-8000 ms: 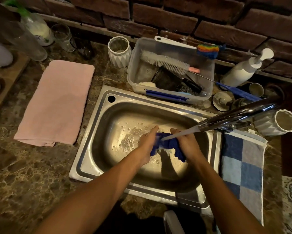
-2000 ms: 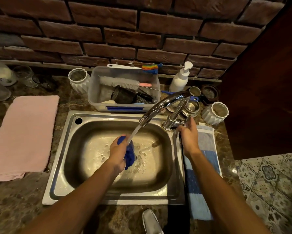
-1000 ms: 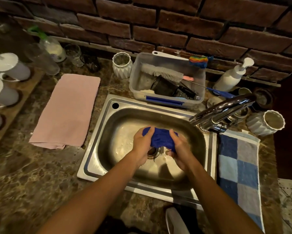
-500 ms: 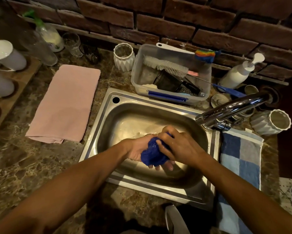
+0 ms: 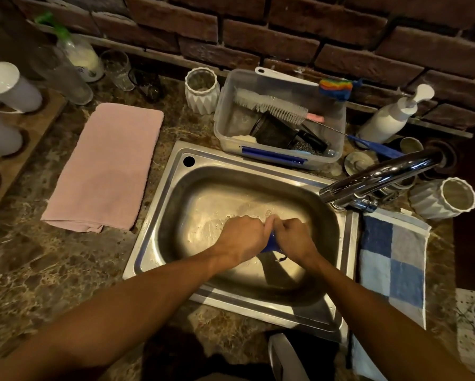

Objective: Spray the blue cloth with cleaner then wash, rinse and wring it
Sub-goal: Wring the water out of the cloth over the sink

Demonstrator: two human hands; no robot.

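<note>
The blue cloth (image 5: 271, 243) is squeezed into a tight bundle between my two fists over the middle of the steel sink (image 5: 159, 215). Only a small blue strip shows between the hands, with a dark thread hanging below. My left hand (image 5: 243, 236) grips its left end, knuckles up. My right hand (image 5: 295, 237) grips its right end, thumb touching the left hand. The chrome faucet (image 5: 373, 177) reaches in from the right, and no water runs from it. A spray bottle (image 5: 76, 50) with a green top stands at the back left.
A pink towel (image 5: 104, 169) lies left of the sink and a blue checked towel (image 5: 393, 259) lies right of it. Behind the sink stand a clear tub (image 5: 222, 125) of brushes, a white pump bottle (image 5: 390, 116) and white ribbed cups (image 5: 202, 90). White mugs sit on a wooden tray (image 5: 35, 130) at far left.
The water has stopped. Both hands came back onto the cloth, bunched it up and now press it into a tight wad that is almost hidden in my fists.
</note>
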